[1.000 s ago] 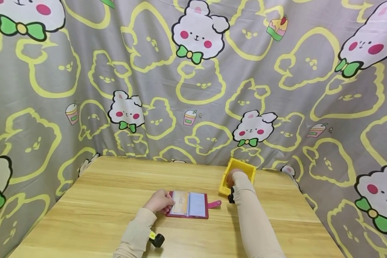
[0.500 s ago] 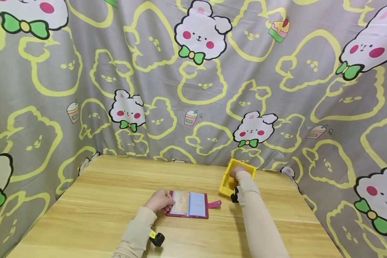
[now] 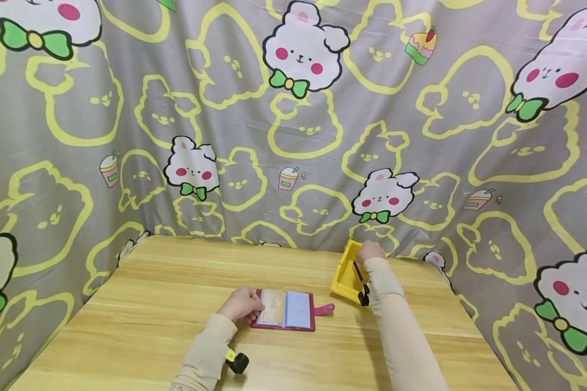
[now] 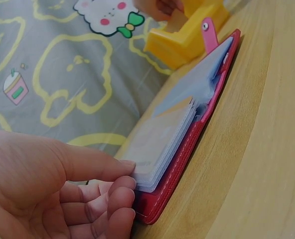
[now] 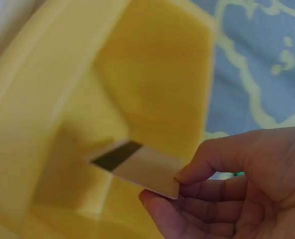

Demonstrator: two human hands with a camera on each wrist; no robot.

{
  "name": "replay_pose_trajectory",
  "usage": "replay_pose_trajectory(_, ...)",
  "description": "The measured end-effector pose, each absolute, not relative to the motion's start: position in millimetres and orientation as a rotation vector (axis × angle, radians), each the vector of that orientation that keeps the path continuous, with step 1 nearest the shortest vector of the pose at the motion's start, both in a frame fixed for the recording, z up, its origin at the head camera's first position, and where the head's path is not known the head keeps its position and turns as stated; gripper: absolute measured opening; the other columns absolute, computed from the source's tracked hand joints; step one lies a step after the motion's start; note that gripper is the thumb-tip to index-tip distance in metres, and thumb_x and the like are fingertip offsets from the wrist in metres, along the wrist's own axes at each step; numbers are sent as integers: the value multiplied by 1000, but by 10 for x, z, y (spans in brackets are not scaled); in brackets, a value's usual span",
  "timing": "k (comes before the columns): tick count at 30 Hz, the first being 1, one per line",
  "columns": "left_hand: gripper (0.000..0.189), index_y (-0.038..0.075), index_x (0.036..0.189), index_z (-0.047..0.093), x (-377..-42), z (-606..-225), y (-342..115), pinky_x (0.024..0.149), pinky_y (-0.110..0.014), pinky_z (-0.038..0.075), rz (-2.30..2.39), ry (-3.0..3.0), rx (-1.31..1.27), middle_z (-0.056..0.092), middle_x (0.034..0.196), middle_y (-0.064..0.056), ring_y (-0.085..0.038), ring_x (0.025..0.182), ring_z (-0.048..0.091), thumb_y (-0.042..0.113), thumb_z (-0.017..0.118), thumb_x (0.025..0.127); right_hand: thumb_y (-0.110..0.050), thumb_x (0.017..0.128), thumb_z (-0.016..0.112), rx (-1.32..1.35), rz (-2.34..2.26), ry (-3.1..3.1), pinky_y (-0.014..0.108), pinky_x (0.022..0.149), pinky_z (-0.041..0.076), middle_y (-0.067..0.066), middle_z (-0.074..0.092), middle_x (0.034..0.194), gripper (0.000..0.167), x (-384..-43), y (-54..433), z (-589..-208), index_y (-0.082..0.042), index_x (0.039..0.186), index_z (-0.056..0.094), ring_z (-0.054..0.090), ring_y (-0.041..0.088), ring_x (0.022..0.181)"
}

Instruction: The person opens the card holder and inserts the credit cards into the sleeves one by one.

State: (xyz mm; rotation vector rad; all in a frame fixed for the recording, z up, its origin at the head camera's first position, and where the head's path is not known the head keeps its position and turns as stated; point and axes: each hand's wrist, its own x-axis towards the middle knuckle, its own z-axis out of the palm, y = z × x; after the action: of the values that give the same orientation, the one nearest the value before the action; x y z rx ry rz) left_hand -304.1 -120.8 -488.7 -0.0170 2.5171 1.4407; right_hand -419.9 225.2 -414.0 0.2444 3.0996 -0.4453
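A red card holder (image 3: 308, 327) lies spread on the table, its clear sleeves (image 4: 152, 144) showing a pale orange card on the left side. My left hand (image 3: 242, 305) pinches the left edge of the sleeves, thumb on top and fingertips below, as the left wrist view shows. My right hand (image 5: 237, 184) grips a plastic card (image 5: 137, 167) with a dark magnetic stripe by one corner, between thumb and finger. That card is over the inside of a yellow bin (image 3: 342, 271) at the back right of the table.
The wooden table (image 3: 176, 271) runs up to a grey patterned curtain (image 3: 244, 125) at the back and sides. A pink snap strap (image 3: 325, 309) sticks out from the holder toward the bin. Each wrist wears a small black camera (image 3: 238, 363).
My right hand has come up from deep inside the yellow bin to its right rim, and the striped card now shows in its fingers. My left hand has stayed at the card holder.
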Motion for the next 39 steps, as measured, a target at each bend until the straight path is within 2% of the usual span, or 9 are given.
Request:
replay_pose_trajectory(3,18,6,68,58,-3037,-4896,-1202,44,-20,44,1434,2525,-22,53,57,-1,-9,47,49,4,69,83,-4,82,54,230,-517,3091,38,59,50,25,65,87,12,-4145,2268,-4041,0,71,58,60,32,69)
replay_pose_trajectory(5,18,6,68,58,-3042,-4903,-1204,44,-20,44,1442,2520,-30,53,57,-1,-9,47,49,4,69,83,-3,82,54,224,-601,3070,32,49,45,18,60,71,21,-4105,2280,-3982,-6,62,49,54,24,55)
replay_pose_trajectory(10,17,5,68,59,-3058,-4914,-1213,43,-19,43,1455,2516,-20,52,55,-1,-9,46,48,2,68,83,2,79,51,199,-829,3024,26,39,41,13,57,55,24,-3960,2292,-3856,-9,58,46,47,16,37)
replay_pose_trajectory(14,18,5,67,58,-3042,-4896,-1201,43,-19,42,1460,2512,-21,52,55,-1,-9,46,48,3,68,83,0,80,51,168,-826,3053,24,38,41,16,62,55,22,-3831,2287,-3779,-6,58,53,53,19,39)
replay_pose_trajectory(18,19,6,68,57,-3033,-4903,-1197,43,-20,43,1458,2514,-18,52,56,-1,-9,46,48,3,68,83,-2,82,53,145,-837,3099,24,40,45,12,60,52,30,-3713,2270,-3727,-10,54,46,62,25,46)
replay_pose_trajectory(22,18,6,68,58,-3035,-4906,-1199,43,-20,43,1457,2519,-19,52,56,-1,-9,47,48,3,68,83,-4,82,53,134,-901,3126,24,44,46,2,47,45,35,-3620,2254,-3726,-13,52,37,61,23,46)
replay_pose_trajectory(25,18,5,68,58,-3035,-4905,-1198,43,-20,43,1459,2521,-19,52,56,-1,-9,47,48,3,68,83,-6,84,53,130,-981,3136,27,48,50,1,48,47,31,-3565,2251,-3760,-11,55,42,61,19,46)
replay_pose_trajectory(31,16,5,69,59,-3028,-4894,-1191,43,-20,43,1462,2518,-31,52,57,-1,-9,48,48,3,68,83,-8,86,53,113,-1237,3112,40,71,59,9,64,62,15,-3472,2239,-3896,0,75,60,64,13,52)
replay_pose_trajectory(39,14,5,73,58,-3036,-4886,-1198,44,-20,43,1454,2522,-56,54,59,-2,-10,50,49,3,68,84,-1,88,50,112,-1845,2675,29,57,58,7,58,66,19,-3365,2084,-4117,12,97,61,66,12,55)
